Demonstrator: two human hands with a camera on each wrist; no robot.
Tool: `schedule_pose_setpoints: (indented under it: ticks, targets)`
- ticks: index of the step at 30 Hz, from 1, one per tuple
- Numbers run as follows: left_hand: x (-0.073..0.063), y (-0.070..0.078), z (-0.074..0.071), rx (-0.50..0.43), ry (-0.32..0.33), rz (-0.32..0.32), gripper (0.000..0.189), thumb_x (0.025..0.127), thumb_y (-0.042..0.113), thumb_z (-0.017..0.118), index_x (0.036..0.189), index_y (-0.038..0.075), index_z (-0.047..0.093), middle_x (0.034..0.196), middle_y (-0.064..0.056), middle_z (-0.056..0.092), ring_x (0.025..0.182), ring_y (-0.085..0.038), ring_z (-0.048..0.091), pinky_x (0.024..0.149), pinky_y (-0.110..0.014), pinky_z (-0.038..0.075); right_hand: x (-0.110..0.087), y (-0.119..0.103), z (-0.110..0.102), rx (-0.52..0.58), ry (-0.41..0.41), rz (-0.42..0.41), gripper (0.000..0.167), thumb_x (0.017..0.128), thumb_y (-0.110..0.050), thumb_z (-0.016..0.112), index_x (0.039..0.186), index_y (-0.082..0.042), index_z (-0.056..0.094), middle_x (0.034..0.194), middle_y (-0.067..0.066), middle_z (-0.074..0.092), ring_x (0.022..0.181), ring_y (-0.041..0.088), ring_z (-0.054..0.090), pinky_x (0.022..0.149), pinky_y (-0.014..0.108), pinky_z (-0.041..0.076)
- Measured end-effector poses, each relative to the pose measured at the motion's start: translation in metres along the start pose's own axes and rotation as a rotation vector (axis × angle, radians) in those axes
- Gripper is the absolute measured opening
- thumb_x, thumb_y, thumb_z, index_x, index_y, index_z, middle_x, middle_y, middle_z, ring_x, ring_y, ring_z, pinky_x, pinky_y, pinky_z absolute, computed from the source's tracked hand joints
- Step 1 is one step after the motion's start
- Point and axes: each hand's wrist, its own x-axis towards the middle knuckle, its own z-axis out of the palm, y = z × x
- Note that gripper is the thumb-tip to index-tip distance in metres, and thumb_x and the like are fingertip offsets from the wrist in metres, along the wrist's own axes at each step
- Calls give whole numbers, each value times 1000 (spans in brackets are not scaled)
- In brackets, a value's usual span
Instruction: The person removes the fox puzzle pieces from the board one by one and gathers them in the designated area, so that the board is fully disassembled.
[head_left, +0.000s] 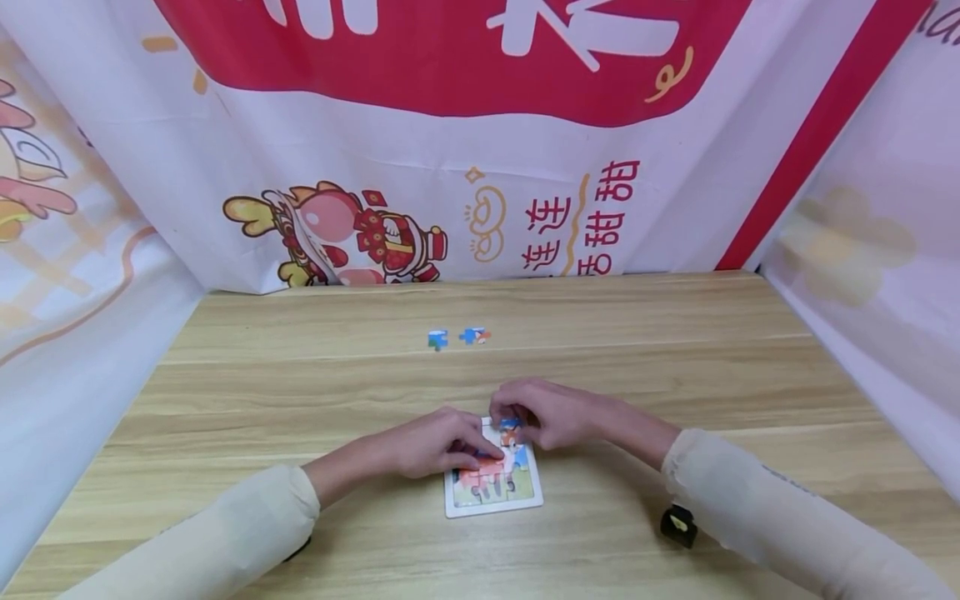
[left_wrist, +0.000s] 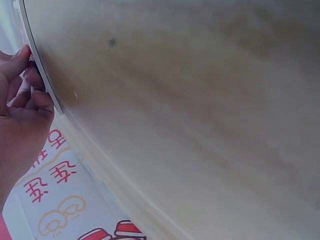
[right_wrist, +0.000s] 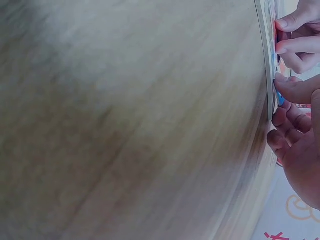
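Note:
A small jigsaw puzzle in a white-rimmed tray (head_left: 495, 508) lies on the table, its lower part filled with joined pieces in pink, green and blue. From the left, my left hand (head_left: 427, 443) rests on it, index finger stretched across and pressing the pieces. My right hand (head_left: 558, 414) pinches a blue and orange puzzle piece (head_left: 510, 435) at the tray's upper right corner. In the right wrist view, a bit of blue shows beneath the right hand's (right_wrist: 302, 130) thumb. The left wrist view catches the left hand (left_wrist: 22, 115) at the tray's edge; its pieces are hidden there.
Two loose puzzle pieces lie farther back on the wooden table (head_left: 300, 375): a blue and green one (head_left: 438, 338) and a blue and orange one (head_left: 475, 336). Printed cloth (head_left: 480, 142) hangs behind the table and along both sides.

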Motion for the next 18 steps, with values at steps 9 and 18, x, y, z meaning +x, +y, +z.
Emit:
schedule_pose_setpoints:
  ticks: [9,18]
  targets:
    - [0,3,0,32,-25,-18,30,101,8,67,130,9,73,109,1,66,91,-2,53,81,-21,49,-2,-2,-1,74,31,85,26,90,4,73,107,-14,65,91,-4,61,82,12,56,72,27,51]
    - [0,5,0,43,-29,-31,30,101,8,66,130,10,73,106,2,65,89,-1,53,81,-21,48,-7,0,-8,117,42,102,16,95,-1,73,99,-16,72,93,-6,68,85,11,59,77,28,52]
